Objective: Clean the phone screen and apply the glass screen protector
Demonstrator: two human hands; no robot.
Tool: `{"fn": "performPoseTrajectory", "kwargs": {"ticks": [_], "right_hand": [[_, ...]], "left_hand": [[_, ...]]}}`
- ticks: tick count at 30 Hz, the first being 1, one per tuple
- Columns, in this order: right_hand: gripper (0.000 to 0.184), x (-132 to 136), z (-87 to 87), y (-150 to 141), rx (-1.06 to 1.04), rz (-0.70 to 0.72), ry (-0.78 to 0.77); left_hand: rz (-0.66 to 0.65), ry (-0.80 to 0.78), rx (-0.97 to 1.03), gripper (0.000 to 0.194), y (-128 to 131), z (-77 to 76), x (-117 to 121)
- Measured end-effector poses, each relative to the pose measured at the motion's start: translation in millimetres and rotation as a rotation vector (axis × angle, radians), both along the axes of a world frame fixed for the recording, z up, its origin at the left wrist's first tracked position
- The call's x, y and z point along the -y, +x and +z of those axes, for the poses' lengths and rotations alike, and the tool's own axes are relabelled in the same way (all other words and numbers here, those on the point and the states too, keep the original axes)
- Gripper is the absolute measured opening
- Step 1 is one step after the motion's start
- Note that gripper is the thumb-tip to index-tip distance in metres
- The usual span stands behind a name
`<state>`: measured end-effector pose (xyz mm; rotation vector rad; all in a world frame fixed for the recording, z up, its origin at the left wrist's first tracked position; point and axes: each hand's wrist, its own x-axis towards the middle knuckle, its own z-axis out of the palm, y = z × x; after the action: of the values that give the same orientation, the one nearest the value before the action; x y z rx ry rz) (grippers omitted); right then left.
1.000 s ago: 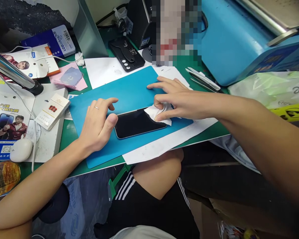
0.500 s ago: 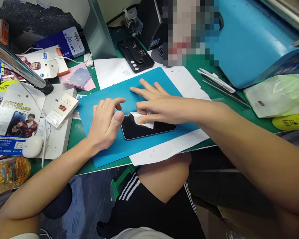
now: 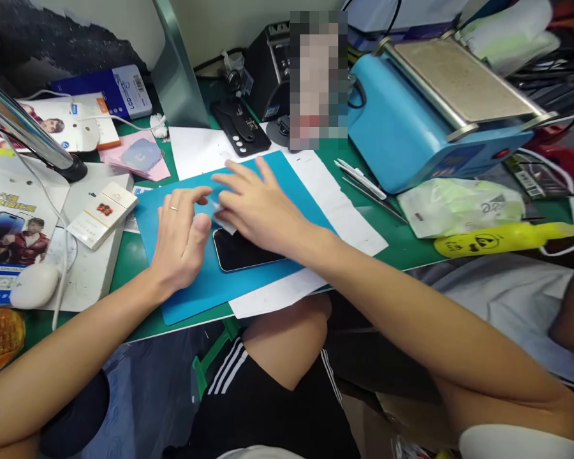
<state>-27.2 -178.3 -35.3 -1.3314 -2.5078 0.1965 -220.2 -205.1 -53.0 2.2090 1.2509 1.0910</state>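
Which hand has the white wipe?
The right hand, over the phone with the white wipe under it; the left hand, wearing the ring, holds nothing.

At nine o'clock, a cigarette pack (image 3: 103,217) lies on a white base (image 3: 95,274); toward ten, an LCD box (image 3: 130,92). A black phone case (image 3: 242,131) rests at eleven. At two stands a blue flat-topped machine (image 3: 406,131); at three, a yellow squeeze bottle (image 3: 492,241) lies beside a plastic bag (image 3: 459,207).
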Motion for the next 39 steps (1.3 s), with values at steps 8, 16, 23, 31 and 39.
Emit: {"fn": "performPoseTrajectory", "kwargs": {"ticks": [8,16,23,31,39], "right_hand": [[0.013,-17.5,2.2,17.9,-0.177,-0.084,0.216],[0.023,27.5,-16.2,8.7,-0.356,0.108,0.042],[0.023,28.0,-26.1,1.4,-0.334,0.162,0.033],[0.024,28.5,-25.6,-0.6,-0.289,0.145,0.020],[0.022,28.2,-28.5,-0.6,-0.265,0.132,0.013]], "left_hand": [[-0.057,-0.009,-0.179,0.039,-6.4,3.6,3.1],[-0.227,-0.111,-0.448,0.118,-11.8,3.1,3.9],[-0.281,-0.132,-0.447,0.108,-10.7,2.7,7.1],[-0.282,-0.127,-0.431,0.105,-9.2,3.3,6.1],[-0.286,-0.120,-0.433,0.102,-8.5,3.8,5.6]]}}
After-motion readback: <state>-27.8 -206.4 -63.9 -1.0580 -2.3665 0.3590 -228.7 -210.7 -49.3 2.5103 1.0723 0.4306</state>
